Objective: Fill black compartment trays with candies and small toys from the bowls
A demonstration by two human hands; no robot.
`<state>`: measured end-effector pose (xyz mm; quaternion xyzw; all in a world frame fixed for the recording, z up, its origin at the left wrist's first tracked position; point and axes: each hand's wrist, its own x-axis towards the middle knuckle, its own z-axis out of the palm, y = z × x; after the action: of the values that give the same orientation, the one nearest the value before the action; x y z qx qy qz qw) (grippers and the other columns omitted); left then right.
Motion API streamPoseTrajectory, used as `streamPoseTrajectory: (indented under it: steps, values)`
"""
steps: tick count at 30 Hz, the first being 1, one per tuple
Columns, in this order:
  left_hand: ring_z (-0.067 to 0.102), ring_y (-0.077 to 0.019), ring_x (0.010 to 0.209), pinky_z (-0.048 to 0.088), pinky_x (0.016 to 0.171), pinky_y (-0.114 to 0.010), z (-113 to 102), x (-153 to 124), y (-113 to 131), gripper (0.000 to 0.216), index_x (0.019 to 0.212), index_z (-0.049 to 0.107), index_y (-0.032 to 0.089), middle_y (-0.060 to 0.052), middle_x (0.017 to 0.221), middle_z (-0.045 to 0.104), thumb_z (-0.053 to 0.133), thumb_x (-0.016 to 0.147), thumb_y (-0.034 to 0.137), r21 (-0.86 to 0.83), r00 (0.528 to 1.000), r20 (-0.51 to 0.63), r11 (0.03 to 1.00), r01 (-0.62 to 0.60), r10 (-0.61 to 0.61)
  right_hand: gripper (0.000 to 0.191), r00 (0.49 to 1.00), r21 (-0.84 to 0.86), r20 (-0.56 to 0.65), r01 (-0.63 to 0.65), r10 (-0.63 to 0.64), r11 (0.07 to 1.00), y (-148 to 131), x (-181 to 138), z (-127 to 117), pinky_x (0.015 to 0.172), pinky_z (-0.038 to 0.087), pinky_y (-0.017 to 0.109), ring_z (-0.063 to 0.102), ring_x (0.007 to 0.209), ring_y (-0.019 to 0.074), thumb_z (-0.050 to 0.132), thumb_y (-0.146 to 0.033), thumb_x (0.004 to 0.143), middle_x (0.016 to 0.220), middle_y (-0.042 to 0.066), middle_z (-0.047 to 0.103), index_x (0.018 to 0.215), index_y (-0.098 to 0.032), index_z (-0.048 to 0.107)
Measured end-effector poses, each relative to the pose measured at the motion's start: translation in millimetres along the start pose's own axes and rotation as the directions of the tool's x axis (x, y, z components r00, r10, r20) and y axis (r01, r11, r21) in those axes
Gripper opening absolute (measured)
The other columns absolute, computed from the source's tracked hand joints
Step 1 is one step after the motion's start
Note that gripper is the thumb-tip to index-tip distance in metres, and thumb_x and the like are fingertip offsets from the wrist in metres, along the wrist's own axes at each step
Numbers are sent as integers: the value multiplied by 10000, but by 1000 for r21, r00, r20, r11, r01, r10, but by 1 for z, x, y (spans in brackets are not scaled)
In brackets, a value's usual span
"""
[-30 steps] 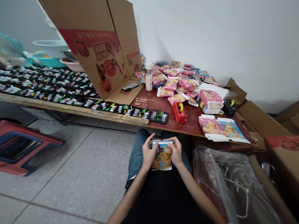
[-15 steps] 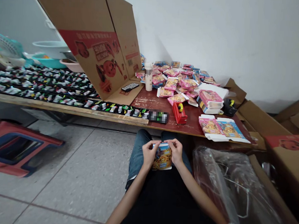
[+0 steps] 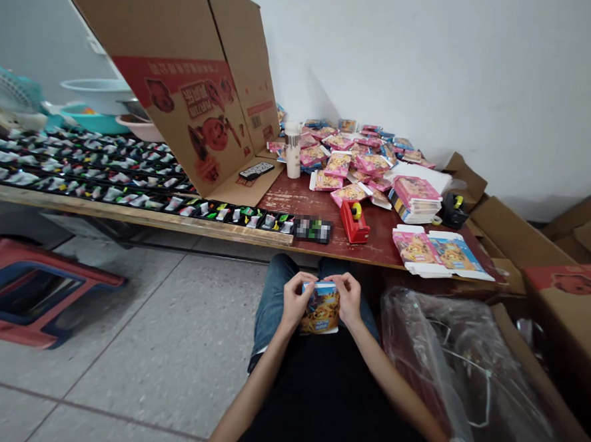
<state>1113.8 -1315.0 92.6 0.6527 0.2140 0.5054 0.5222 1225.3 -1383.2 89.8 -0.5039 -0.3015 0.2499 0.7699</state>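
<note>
Many small packets (image 3: 78, 168) lie in rows at the left of the frame. Above my lap, my left hand (image 3: 296, 300) and right hand (image 3: 347, 297) both grip a small printed box (image 3: 320, 309) by its upper edges. Toward the upper right, pink boxes (image 3: 352, 159) are heaped on a table (image 3: 378, 249), and a clear plastic bag (image 3: 446, 383) sits at lower right.

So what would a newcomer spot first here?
The heap of pink packs on the red-brown table stands out first, up against the far wall. To its left, a big open carton rises behind long rows of small wrapped items. Nearest the camera, the left hand and right hand hold a printed box above the lap.
</note>
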Motion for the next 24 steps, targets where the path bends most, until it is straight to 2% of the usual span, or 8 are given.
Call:
streamPoseTrajectory:
  steps: [4,7,10,12,14,17,20,24]
  values:
    - [585,-156,662,444,649,-267,1,-3,-2,251,574,564,166,-35,676,628,604,766,323,40,997,-75,999,-6,9,311,999,10,50,5,-6,1000,3,-1,1,652,496,278,627,657,155,662,-362,725,708,27,684,566,-186,462]
    - [599,-161,645,454,658,-278,0,-5,-3,270,559,580,174,-35,658,643,587,785,323,103,994,-100,994,-25,35,326,999,11,31,13,-14,1000,7,0,2,647,496,279,629,644,156,672,-343,718,696,28,683,548,-183,445]
    - [627,-190,794,464,768,-309,1,-6,-2,166,742,671,179,-60,826,685,588,786,316,121,998,-44,992,-38,44,321,998,6,-46,44,-43,999,8,1,2,645,496,285,629,644,161,657,-345,731,686,28,679,552,-183,446]
    - [613,-203,909,452,829,-318,3,-8,-1,201,915,671,183,-71,959,676,595,781,311,100,1000,4,995,-6,6,308,992,-40,-96,83,-87,996,4,1,1,646,496,289,629,653,165,639,-358,745,691,31,677,564,-184,460]
    - [607,-198,917,452,818,-301,5,-9,-1,236,969,653,181,-67,978,668,586,787,316,70,998,22,996,54,-56,286,980,-116,-96,162,-173,980,-1,0,-1,666,496,298,633,678,170,613,-362,769,713,37,680,580,-188,487]
    - [611,-185,841,461,759,-276,6,-8,-2,213,893,653,167,-57,892,666,578,789,336,-7,993,-12,993,116,-116,204,954,-197,68,299,-292,934,-10,2,-5,723,500,329,645,752,185,619,-337,768,789,42,690,633,-203,545]
    - [608,-176,779,467,700,-263,5,-7,-3,222,849,643,157,-53,838,661,596,768,358,-81,983,-66,983,165,-170,137,908,-235,287,376,-306,896,-15,8,-9,746,507,349,653,795,198,700,-283,691,853,38,697,685,-217,580]
    - [597,-160,707,463,637,-247,5,-5,-5,234,820,634,156,-42,790,654,636,726,370,-121,968,-80,966,228,-238,113,880,-280,369,413,-301,867,-12,18,-17,727,516,347,665,776,197,688,-257,706,850,40,706,652,-222,595]
